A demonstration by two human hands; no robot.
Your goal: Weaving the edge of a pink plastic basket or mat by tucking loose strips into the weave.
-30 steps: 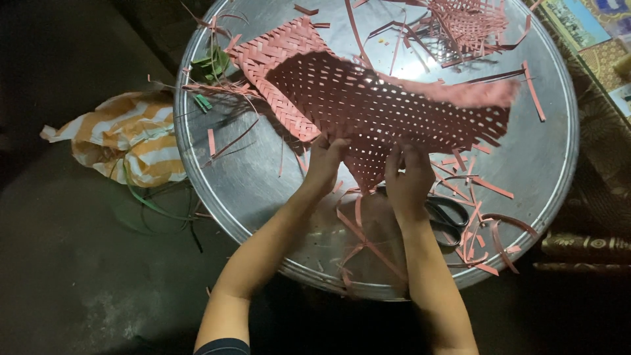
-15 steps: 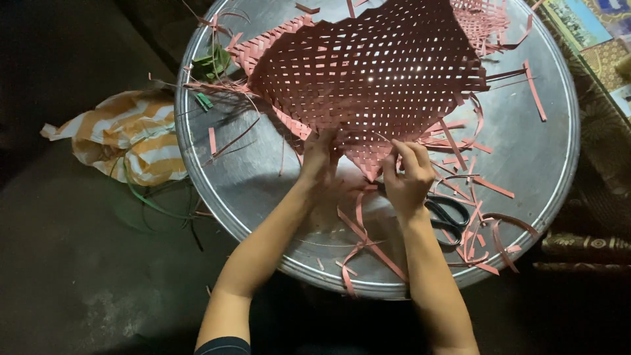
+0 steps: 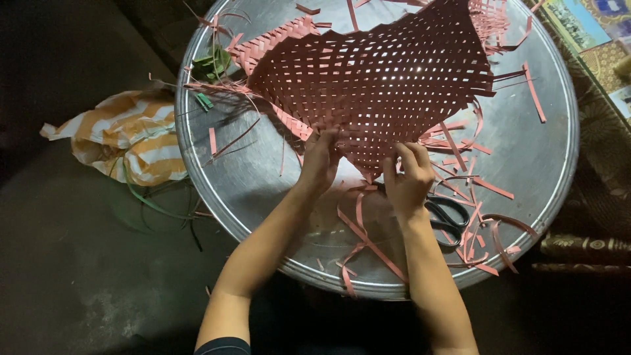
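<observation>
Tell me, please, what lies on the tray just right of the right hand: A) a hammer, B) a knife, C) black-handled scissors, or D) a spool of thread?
C: black-handled scissors lie on the tray beside the right hand, among loose pink strips.

The woven mat (image 3: 381,79) occupies the far half of the round tray (image 3: 545,164). The left hand (image 3: 320,161) and right hand (image 3: 409,177) meet its near edge side by side. Scissors (image 3: 447,213) lie just right of the right hand. Loose strips (image 3: 365,240) lie on the tray's near part. A cloth bundle (image 3: 128,138) lies on the floor left of the tray.
</observation>
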